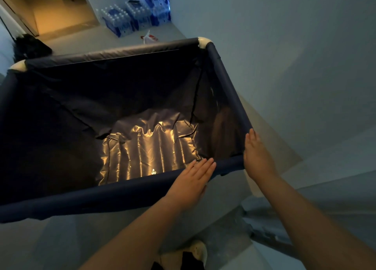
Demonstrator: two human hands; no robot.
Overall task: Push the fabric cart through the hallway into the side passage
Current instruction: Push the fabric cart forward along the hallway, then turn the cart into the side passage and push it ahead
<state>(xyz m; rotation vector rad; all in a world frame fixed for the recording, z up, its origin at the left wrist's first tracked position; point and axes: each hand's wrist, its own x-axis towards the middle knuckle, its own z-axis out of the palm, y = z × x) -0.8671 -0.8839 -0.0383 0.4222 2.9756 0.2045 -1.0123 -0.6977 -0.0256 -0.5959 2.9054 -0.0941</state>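
A dim service corridor in a building, seemingly a back-of-house storage spot. Plain pale walls (284, 46) and a bare grey floor (85, 40) run toward a warmly lit doorway (59, 11). Shrink-wrapped cases of bottled water (130, 17) are stacked against the wall, with a dark bag (30, 47) nearby.

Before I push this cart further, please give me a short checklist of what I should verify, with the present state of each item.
1. Left hand on the near rail of the dark blue fabric cart: ok, flat on it, fingers open.
2. Right hand at the near right corner: ok, flat, no closed grip.
3. Cart inside free of load: ok, only shiny lining.
4. Floor ahead: not ok, a white and red bag lies there.
5. Stacked packs of water bottles by the wall: ok, aside.
6. Wheels: cannot tell, hidden.
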